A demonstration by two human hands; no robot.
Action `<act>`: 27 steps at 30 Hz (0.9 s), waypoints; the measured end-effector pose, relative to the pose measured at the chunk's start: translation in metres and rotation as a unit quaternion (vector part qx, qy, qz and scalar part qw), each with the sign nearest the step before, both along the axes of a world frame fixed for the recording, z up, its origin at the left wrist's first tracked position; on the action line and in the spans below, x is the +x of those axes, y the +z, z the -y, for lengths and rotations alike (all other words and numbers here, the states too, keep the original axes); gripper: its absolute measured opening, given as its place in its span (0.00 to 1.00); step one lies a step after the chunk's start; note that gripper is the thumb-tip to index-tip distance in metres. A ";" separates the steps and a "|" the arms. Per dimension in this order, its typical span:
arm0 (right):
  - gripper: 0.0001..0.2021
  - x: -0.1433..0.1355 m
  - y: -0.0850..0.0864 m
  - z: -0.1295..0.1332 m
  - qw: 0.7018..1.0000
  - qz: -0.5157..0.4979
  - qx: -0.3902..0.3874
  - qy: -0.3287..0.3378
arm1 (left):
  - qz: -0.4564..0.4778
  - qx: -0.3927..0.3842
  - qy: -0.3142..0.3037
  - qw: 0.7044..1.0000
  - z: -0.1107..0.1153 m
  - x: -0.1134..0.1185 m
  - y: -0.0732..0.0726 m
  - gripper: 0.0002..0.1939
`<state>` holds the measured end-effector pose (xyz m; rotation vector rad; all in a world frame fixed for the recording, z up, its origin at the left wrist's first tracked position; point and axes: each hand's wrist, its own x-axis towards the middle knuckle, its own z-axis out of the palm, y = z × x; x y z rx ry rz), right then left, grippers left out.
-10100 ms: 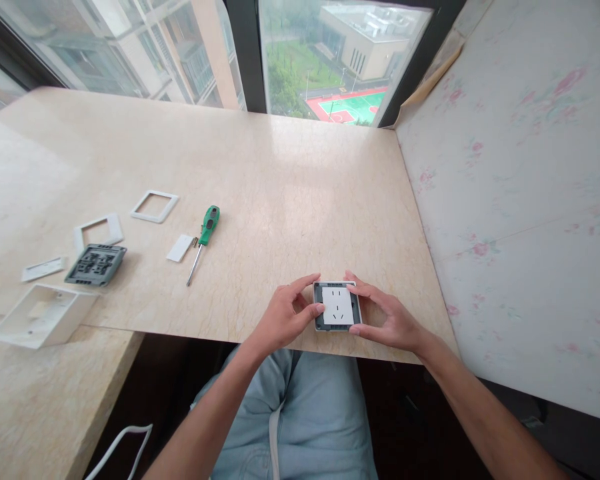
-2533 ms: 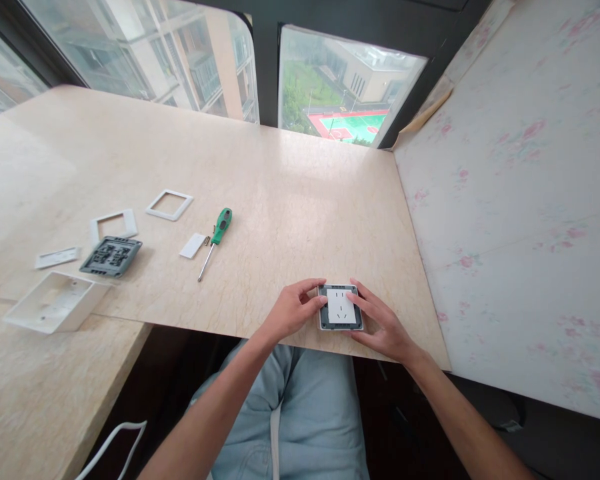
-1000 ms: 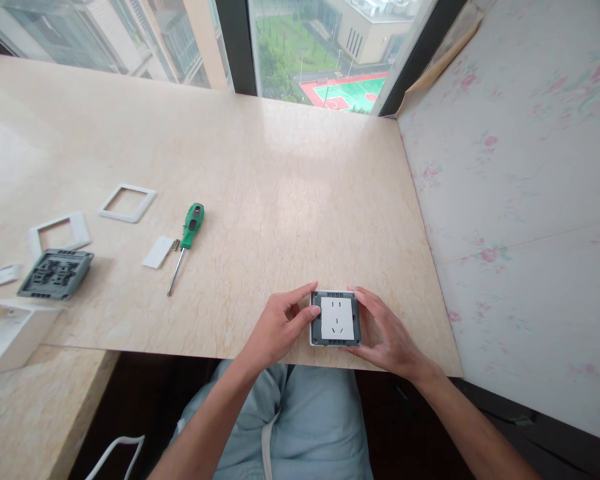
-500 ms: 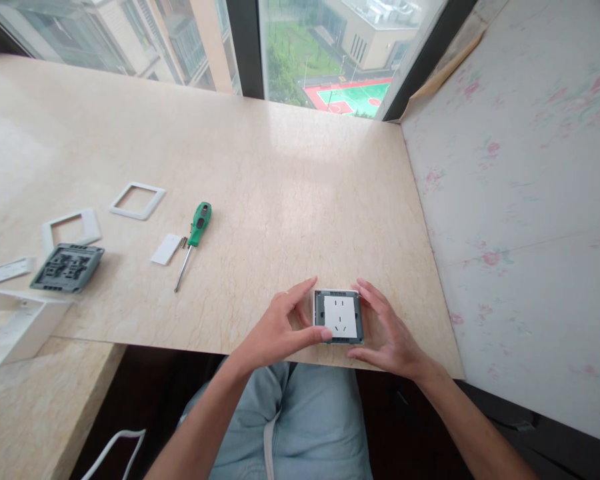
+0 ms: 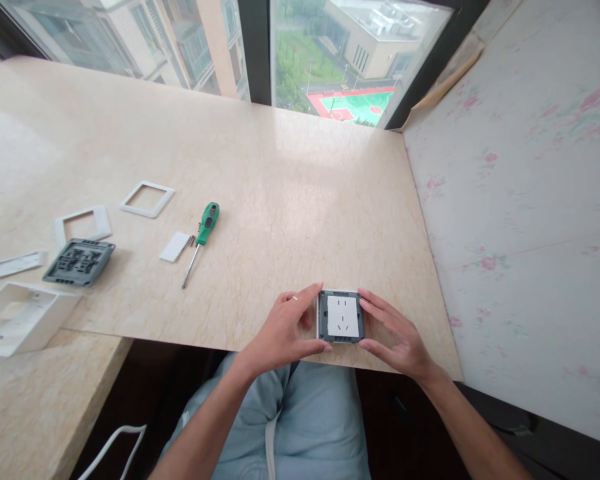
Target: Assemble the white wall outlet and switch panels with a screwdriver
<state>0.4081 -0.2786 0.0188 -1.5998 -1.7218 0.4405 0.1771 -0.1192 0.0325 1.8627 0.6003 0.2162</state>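
A grey socket module with a white slotted face (image 5: 343,316) lies face up near the counter's front edge, with a white rim showing around it. My left hand (image 5: 290,327) grips its left side, index fingertip at the top left corner and thumb at the bottom left. On the right side, my right hand (image 5: 397,333) holds the module between its fingers at the top right corner and its thumb at the bottom right. The underside of the module is hidden.
On the counter (image 5: 260,167) to the left are a green screwdriver (image 5: 209,223), small screws, a white plate (image 5: 175,247), two white frames (image 5: 147,199), a second grey module (image 5: 79,262), a white strip (image 5: 18,264) and a white box (image 5: 25,317). A flowered wall (image 5: 520,220) bounds the right.
My left thumb has moved off the white face to the module's lower edge. My right fingers have closed in on its right side. The view has shifted slightly.
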 end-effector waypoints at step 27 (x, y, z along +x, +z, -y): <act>0.34 -0.003 0.003 -0.003 1.000 -0.002 0.008 0.010 | -0.001 -0.012 -0.014 1.000 -0.003 -0.001 0.002 0.49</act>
